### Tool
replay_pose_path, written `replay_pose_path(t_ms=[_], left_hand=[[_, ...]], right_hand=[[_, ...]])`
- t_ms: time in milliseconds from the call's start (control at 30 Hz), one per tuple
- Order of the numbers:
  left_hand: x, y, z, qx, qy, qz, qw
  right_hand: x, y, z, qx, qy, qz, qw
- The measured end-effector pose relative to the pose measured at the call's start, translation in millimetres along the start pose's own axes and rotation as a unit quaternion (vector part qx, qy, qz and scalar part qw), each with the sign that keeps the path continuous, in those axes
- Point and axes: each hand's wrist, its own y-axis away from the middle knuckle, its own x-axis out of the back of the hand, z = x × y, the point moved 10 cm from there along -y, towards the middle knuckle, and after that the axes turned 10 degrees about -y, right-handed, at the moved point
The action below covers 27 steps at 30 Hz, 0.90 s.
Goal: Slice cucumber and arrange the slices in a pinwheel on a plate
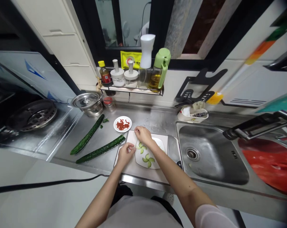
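The room is a kitchen, and a steel counter (99, 136) goes across it. This surface looks smooth and shiny, with some wet spots at the far side. A sink (212, 152) is set into it on the right, and a dark-framed window (136, 23) is on the far wall. Below the window, a narrow shelf (133, 90) carries bottles and jars.

At the near middle of the counter lies a pale cutting board (143, 176). On its left are two cucumbers (87, 136), which I judge firm; their skin looks wet and may be slippery, so the middle is the safest hold.

The white plate (143, 165) lies on the board, partly covered by the right arm (179, 174). It is probably stiff and breakable, better taken by two opposite edges and kept level. A knife (173, 148) rests at its right.

The right hand (144, 134) is over the plate's far left corner; the left hand (126, 154) is just beside its left edge. Both have bent fingers with tips close together, but I cannot tell if they pinch something.

The green slices (148, 160) form flower-like groups on the plate. They should be light, moist and fragile, so a gentle pinch suits them.
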Motion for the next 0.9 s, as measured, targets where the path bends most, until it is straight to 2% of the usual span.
replay_pose_path(t_ms=[200,400,700,900], left_hand=[[-4.1,7.6,-6.2,0.026,0.027,0.0,0.999],[-4.8,9.2,-15.5,0.047,0.044,-0.002,0.998],[-2.4,13.7,-35.0,0.075,0.067,0.002,0.995],[0.5,17.0,-47.0,0.09,0.081,0.01,0.993]], right_hand=[[-26.9,-55.6,-10.6,0.038,0.059,-0.055,0.996],[-55.6,-91.6,-14.2,0.056,0.095,-0.088,0.99],[-82.3,-117.2,-13.6,0.084,0.128,-0.102,0.983],[-86.4,-121.9,-13.8,0.072,0.133,-0.112,0.982]])
